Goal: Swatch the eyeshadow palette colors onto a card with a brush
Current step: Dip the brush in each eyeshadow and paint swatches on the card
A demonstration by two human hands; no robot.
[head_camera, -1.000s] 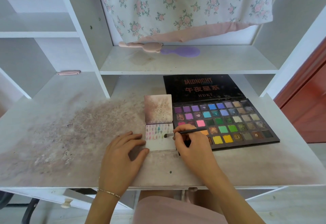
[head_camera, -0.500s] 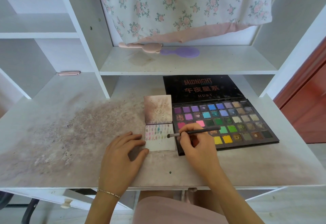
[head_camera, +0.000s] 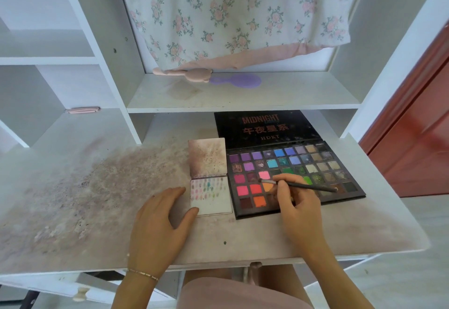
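Right hand [head_camera: 297, 207] pinches a thin black-handled brush [head_camera: 301, 185] — bristle tip over the pale pink pan of the open black multicolour eyeshadow palette [head_camera: 295, 175] on the stained white desk [head_camera: 97, 199]. Left hand [head_camera: 158, 221] lies flat, holding nothing, thumb touching the white swatch card [head_camera: 211, 198] — faint colour rows across its upper half, just beside the palette.

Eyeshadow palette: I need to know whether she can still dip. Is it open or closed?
Open. The eyeshadow palette shows its colour pans, and its black lid lies flat behind them on the desk.
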